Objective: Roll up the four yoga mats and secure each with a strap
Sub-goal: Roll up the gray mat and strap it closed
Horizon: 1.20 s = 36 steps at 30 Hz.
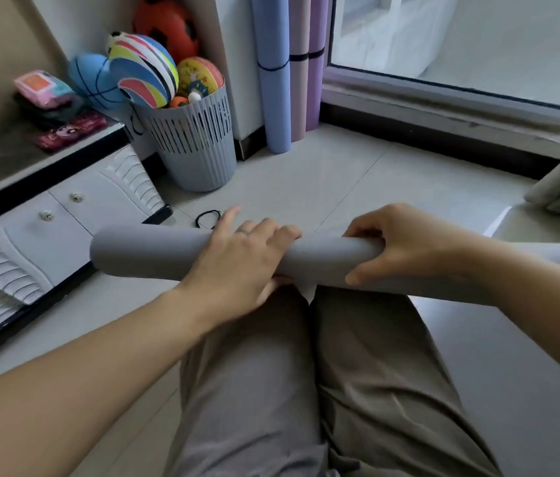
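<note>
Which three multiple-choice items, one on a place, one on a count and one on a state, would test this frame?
1. Where is the loose black strap?
A. On the floor beyond the grey mat
B. Around the grey mat
C. On a shelf overhead

2. How many rolled mats stand against the wall?
A. One
B. Three
C. Five

3. What state is the grey mat in?
A. Spread flat, untouched
B. Held as a roll by both hands
C. Standing upright

Answers:
1 A: the strap lies on the floor just past the left hand.
2 B: blue, pink and purple rolls stand there.
3 B: the left hand and the right hand grip the roll.
</note>
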Each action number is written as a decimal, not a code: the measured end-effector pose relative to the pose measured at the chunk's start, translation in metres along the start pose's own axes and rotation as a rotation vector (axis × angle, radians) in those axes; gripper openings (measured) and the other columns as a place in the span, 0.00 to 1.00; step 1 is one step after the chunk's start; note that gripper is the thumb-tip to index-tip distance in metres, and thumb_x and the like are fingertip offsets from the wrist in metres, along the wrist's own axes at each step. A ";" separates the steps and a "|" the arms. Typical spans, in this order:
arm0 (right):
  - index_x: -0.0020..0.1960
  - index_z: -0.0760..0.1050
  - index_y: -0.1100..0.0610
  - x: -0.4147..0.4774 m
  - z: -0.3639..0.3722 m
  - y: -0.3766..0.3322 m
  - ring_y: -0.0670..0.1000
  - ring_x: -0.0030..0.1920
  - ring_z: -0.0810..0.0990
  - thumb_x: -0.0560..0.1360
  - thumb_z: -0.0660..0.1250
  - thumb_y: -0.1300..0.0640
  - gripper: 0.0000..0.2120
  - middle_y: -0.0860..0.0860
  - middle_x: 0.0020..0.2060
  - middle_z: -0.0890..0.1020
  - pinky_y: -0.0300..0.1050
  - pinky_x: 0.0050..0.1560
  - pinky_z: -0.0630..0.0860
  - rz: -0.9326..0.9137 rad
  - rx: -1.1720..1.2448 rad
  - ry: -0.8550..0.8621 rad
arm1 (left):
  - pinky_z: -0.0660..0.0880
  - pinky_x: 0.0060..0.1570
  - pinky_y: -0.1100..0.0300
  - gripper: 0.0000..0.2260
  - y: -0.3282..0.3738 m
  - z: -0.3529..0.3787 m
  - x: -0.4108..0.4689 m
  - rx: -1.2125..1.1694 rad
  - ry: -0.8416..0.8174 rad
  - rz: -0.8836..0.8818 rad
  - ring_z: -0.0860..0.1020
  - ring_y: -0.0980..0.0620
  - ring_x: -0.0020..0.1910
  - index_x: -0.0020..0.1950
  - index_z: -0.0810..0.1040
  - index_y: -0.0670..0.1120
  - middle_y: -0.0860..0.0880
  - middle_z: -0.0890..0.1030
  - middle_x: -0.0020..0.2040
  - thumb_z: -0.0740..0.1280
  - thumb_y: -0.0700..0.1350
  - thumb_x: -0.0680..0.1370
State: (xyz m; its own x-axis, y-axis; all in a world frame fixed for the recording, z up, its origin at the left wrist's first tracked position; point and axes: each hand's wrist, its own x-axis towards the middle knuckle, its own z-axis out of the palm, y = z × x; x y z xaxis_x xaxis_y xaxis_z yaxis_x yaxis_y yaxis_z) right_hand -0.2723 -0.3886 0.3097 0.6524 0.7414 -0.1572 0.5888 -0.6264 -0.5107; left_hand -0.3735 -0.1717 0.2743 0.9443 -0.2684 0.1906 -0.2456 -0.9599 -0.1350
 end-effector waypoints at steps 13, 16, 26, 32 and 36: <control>0.50 0.79 0.43 -0.053 0.041 -0.005 0.35 0.44 0.78 0.64 0.76 0.44 0.16 0.36 0.42 0.81 0.31 0.43 0.74 0.041 0.077 -0.269 | 0.75 0.53 0.48 0.23 0.039 -0.005 -0.050 -0.118 -0.198 0.145 0.80 0.46 0.39 0.57 0.68 0.50 0.48 0.79 0.42 0.65 0.58 0.66; 0.58 0.76 0.42 -0.058 0.049 -0.009 0.36 0.47 0.77 0.65 0.74 0.41 0.22 0.36 0.48 0.80 0.35 0.48 0.75 0.046 0.024 -0.279 | 0.70 0.57 0.50 0.22 0.042 0.000 -0.054 -0.147 -0.351 0.139 0.77 0.45 0.51 0.63 0.65 0.51 0.49 0.77 0.53 0.63 0.59 0.73; 0.57 0.74 0.55 -0.059 0.119 -0.027 0.55 0.38 0.75 0.54 0.76 0.44 0.34 0.51 0.42 0.77 0.50 0.34 0.71 -0.076 -0.571 0.167 | 0.69 0.42 0.63 0.23 0.016 -0.001 -0.018 -0.605 -0.864 -0.066 0.75 0.56 0.48 0.63 0.62 0.58 0.57 0.76 0.52 0.70 0.57 0.73; 0.65 0.64 0.50 -0.045 0.102 -0.022 0.55 0.51 0.74 0.67 0.67 0.47 0.28 0.48 0.53 0.73 0.50 0.45 0.72 -0.026 -0.424 0.019 | 0.68 0.58 0.52 0.37 0.044 0.008 -0.039 -0.031 -0.401 0.051 0.70 0.48 0.61 0.72 0.53 0.55 0.50 0.65 0.64 0.70 0.57 0.69; 0.68 0.60 0.48 -0.039 0.092 -0.019 0.53 0.55 0.73 0.66 0.69 0.41 0.35 0.47 0.57 0.72 0.50 0.51 0.73 -0.013 -0.373 -0.027 | 0.68 0.56 0.52 0.35 0.045 0.012 -0.030 -0.032 -0.412 0.009 0.72 0.47 0.60 0.72 0.55 0.55 0.51 0.66 0.62 0.69 0.53 0.69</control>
State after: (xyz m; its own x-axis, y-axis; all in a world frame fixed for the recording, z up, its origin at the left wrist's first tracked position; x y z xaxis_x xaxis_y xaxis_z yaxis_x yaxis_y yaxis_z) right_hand -0.3532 -0.3833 0.2480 0.6340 0.7527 -0.1775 0.7334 -0.6580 -0.1705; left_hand -0.4105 -0.2060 0.2503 0.9490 -0.2286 -0.2171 -0.2552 -0.9614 -0.1033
